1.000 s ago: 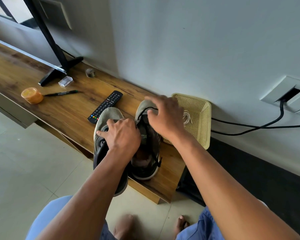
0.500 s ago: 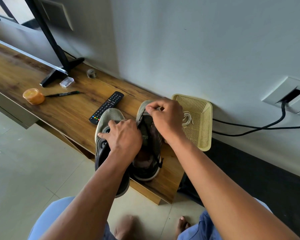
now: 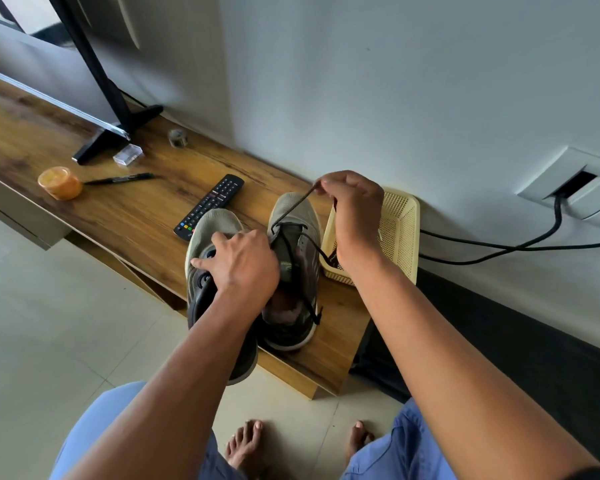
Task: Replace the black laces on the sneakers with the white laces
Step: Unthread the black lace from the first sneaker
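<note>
fingers of right hand [image 3: 352,216] pinch black lace [image 3: 291,209], now pulled up higher; left hand [image 3: 243,265] curls on right sneaker [image 3: 297,271].

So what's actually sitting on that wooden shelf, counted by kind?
Sneakers: 2, the left sneaker and right sneaker
Remote control: 1
Pen: 1
Orange tub: 1
Yellow basket: 1
Small clear box: 1
Small grey object: 1
TV stand: 1
Total: 9
</note>
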Demonstrator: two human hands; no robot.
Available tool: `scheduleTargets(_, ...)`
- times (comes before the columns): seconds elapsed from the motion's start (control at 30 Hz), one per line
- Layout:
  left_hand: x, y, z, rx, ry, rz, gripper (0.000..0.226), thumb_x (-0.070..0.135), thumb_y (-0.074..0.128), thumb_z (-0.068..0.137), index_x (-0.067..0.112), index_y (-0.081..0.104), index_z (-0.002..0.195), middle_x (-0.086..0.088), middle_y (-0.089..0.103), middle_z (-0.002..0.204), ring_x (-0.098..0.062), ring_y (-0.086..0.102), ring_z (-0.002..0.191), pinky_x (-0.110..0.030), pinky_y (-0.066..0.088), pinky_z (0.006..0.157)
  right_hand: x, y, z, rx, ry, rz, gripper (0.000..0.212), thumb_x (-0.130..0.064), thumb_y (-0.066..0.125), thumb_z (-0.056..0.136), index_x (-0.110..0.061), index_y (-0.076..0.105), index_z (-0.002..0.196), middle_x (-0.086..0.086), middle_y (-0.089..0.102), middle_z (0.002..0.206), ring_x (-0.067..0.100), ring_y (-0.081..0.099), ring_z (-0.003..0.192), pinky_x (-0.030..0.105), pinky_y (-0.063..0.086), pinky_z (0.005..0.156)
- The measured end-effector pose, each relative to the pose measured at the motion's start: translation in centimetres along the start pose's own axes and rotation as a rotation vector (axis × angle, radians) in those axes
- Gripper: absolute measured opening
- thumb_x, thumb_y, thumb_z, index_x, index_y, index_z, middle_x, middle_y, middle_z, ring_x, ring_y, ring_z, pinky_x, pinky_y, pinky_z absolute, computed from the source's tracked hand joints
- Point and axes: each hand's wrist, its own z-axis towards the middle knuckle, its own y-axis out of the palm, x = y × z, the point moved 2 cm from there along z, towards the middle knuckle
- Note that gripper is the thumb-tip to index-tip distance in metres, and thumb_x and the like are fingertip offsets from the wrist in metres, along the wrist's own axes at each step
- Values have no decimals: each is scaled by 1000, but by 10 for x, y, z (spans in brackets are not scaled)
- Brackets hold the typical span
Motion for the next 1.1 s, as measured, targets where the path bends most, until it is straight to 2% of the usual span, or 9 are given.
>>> scheduleTargets(0.1,0,1,0,9,3,0,16,22,52,102,17,66,106,-8,59,106,-40,41,129,-85,25,106,11,-5,5,-17,-64,-611,23,-38,55,75,-27,75,71,-10,70,73,13,60,81,39,48,87)
scheduleTargets(0.17,1,1,-1,11,4,5,17,23,52,102,17,67,107,-9,63,112,-40,41,130,-85,24,106,13,-1,1,-111,-138,-870,39,-46,50,79,-38,74,108,-15,71,114,18,55,118,48,37,106)
scheduleTargets(0.33,2,1,-3,28,37,45,17,25,59,102,16,67,113,-10,65,119,-41,41,131,-86,27,104,19,22,-9,-449,-487,-1069,62,-20,58,93,-39,50,151,-9,53,150,24,41,137,46,34,107)
scheduleTargets(0.43,3,0,-6,25,58,56,22,19,60,100,17,66,121,-11,64,124,-40,41,132,-85,28,104,28,28,-15,-527,-572,-1233,61,-13,64,90,-47,59,140,-12,59,140,24,43,130,51,33,102)
scheduleTargets(0.53,2,-1,-6,39,49,44,21,24,58,103,22,68,122,-9,64,123,-38,42,131,-84,30,104,27,27,-14,-356,-697,-1295,14,-30,71,92,-39,78,101,-15,74,106,21,55,112,40,20,84)
scheduleTargets(0.67,1,0,-4,50,28,37,17,27,57,103,16,68,108,-10,64,114,-38,44,126,-83,31,102,25,24,-11,-276,-615,-1224,15,-16,69,85,-28,66,77,-9,68,86,23,59,100,38,23,79)
scheduleTargets(0.77,2,0,-4,47,12,15,13,26,54,102,17,63,99,-7,57,104,-37,45,125,-82,32,103,23,17,0,-314,-406,-1040,19,-10,54,92,-27,51,86,-7,64,104,24,54,112,40,30,85)
scheduleTargets(0.93,3,2,-2,26,4,21,12,22,55,102,16,65,104,-6,51,99,-38,44,127,-84,28,106,43,15,1,-264,-160,-799,15,-25,41,107,-22,54,102,3,65,117,28,55,116,46,41,99)
scheduleTargets(1.1,0,1,-1,25,-8,-4,8,21,53,100,21,59,95,-6,54,99,-37,43,127,-83,28,106,3,2,18,-48,-27,-122,23,-12,41,107,-17,58,92,0,59,85,13,54,76,33,45,72)
